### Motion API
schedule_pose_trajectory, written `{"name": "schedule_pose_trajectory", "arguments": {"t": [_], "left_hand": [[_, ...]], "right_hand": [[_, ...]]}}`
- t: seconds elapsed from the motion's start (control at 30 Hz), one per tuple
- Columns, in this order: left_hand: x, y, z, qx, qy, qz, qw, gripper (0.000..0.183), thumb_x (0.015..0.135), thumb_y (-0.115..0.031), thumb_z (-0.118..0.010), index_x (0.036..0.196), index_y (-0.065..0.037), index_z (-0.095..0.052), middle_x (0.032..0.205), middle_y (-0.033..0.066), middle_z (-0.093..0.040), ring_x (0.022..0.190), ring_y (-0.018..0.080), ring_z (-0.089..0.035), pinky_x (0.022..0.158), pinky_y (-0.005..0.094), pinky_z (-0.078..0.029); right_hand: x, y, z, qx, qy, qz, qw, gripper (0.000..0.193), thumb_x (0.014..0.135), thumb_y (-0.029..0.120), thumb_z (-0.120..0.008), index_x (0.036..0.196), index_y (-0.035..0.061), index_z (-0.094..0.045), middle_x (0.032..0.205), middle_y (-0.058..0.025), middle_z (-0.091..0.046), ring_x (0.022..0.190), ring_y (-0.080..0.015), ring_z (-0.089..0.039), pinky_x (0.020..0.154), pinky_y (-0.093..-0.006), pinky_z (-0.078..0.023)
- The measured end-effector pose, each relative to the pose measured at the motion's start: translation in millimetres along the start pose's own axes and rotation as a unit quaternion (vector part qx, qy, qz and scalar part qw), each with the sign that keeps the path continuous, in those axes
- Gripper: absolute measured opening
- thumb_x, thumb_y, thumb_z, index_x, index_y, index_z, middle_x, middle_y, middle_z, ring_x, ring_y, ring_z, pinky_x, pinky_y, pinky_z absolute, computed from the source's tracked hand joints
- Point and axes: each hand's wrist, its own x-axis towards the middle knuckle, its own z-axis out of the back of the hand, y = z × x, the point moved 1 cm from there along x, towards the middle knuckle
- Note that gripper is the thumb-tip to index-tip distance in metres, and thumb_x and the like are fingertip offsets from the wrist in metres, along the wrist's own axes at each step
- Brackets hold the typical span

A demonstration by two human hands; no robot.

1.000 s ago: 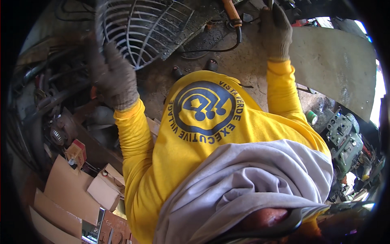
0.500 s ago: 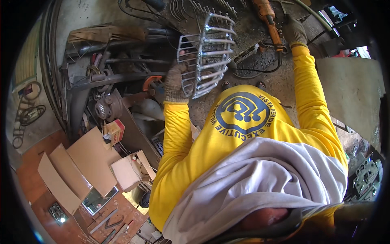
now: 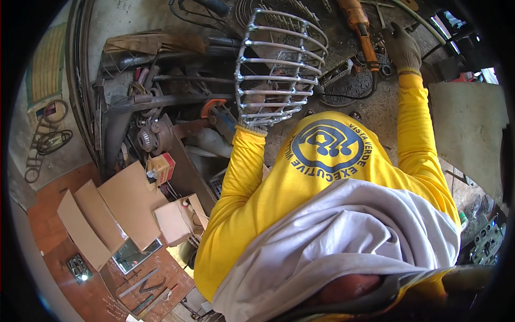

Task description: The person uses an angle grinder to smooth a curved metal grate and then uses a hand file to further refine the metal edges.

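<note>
My gloved left hand point(image 3: 254, 127) holds up a curved cage of welded metal bars point(image 3: 281, 68). Its bars hide most of my fingers, though the glove shows through the gaps and its cuff appears below. Out to the right, my gloved right hand point(image 3: 403, 51) is stretched forward with its fingers extended and apart, and nothing shows in it. Just left of this hand lies an orange power tool point(image 3: 356, 24) with a dark cord, on the floor.
Metal scrap and bars point(image 3: 177, 102) crowd the left side, with an orange clamp-like piece point(image 3: 213, 107) nearby. Cardboard boxes point(image 3: 131, 198) stand at lower left beside a reddish board point(image 3: 155, 276) carrying tools. A large flat sheet point(image 3: 466, 126) stands at right.
My left hand has turned the cage so its broad barred side faces up toward me, hiding more of the hand. My right hand has shifted slightly, and its fingers now extend.
</note>
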Motion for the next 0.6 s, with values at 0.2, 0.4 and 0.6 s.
{"name": "schedule_pose_trajectory", "arguments": {"t": [0.2, 0.4, 0.6], "left_hand": [[3.2, 6.8, -7.6, -0.006, 0.016, 0.016, 1.000, 0.046, 0.095, -0.024, -0.061, 0.133, -0.001, -0.051, 0.122, 0.0179, -0.062, 0.101, 0.0329, -0.066, 0.087, 0.0441, -0.057], [4.5, 15.1, -9.5, -0.013, 0.018, 0.041, 0.999, 0.046, 0.095, -0.025, -0.061, 0.133, -0.001, -0.050, 0.123, 0.0181, -0.062, 0.102, 0.0325, -0.066, 0.088, 0.0431, -0.056], [17.5, 19.8, -19.3, -0.009, 0.030, 0.065, 0.997, 0.046, 0.096, -0.027, -0.060, 0.134, -0.002, -0.050, 0.123, 0.0184, -0.062, 0.103, 0.0320, -0.066, 0.089, 0.0421, -0.056]], "right_hand": [[-49.9, 24.8, 43.9, 0.284, -0.236, 0.178, 0.912, 0.040, 0.097, 0.025, -0.061, 0.130, 0.0037, -0.062, 0.105, -0.0117, -0.070, 0.095, -0.0181, -0.066, 0.085, -0.0297, -0.051], [-95.6, 93.4, 62.1, 0.479, -0.159, 0.328, 0.799, 0.042, 0.102, 0.032, -0.053, 0.125, -0.0020, -0.061, 0.109, -0.0135, -0.068, 0.099, -0.0201, -0.066, 0.088, -0.0308, -0.050], [-113.3, 116.7, 44.0, 0.590, 0.019, 0.307, 0.747, 0.052, 0.104, 0.046, -0.045, 0.125, 0.0020, -0.063, 0.098, -0.0089, -0.068, 0.086, -0.0134, -0.063, 0.078, -0.0247, -0.050]]}}
